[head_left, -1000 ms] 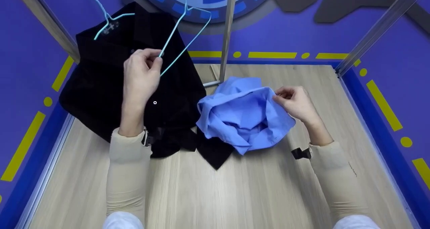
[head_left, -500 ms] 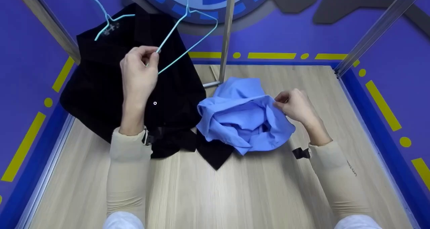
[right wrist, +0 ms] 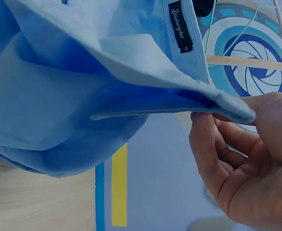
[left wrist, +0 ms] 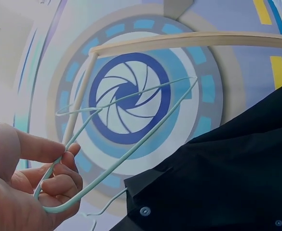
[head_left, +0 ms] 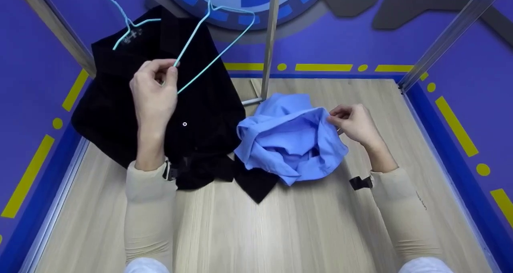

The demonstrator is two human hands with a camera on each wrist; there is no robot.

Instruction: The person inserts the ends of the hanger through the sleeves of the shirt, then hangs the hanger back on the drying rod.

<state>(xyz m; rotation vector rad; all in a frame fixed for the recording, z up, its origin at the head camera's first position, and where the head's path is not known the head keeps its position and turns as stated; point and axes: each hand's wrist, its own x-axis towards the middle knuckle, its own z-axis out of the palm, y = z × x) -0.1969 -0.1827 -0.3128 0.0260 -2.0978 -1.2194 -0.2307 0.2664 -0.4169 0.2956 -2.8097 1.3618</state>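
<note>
My left hand (head_left: pixel 154 94) pinches a light turquoise wire hanger (left wrist: pixel 114 169) by one end, thumb and fingers around the wire. The hanger's hook end points up and away, in front of a black button-up shirt (head_left: pixel 200 116) in the head view. My right hand (head_left: pixel 356 122) pinches the edge of a light blue shirt (head_left: pixel 286 134) between thumb and fingers. This shirt is bunched with its opening facing me. In the right wrist view a black size label (right wrist: pixel 180 28) shows inside it. The blue shirt's lower parts are hidden in its folds.
The black shirt hangs at the left on another turquoise hanger (head_left: pixel 128 22). An upright wooden post (head_left: pixel 270 44) stands behind the blue shirt. A wooden bar (left wrist: pixel 194 39) crosses above. Blue patterned walls (head_left: pixel 340 44) enclose the wood-grain surface (head_left: pixel 256 233).
My left hand has shifted left and slightly down with the hanger, whose hook end has swung left too. The right hand stays nearly in place, the blue shirt's edge stirring a little.
</note>
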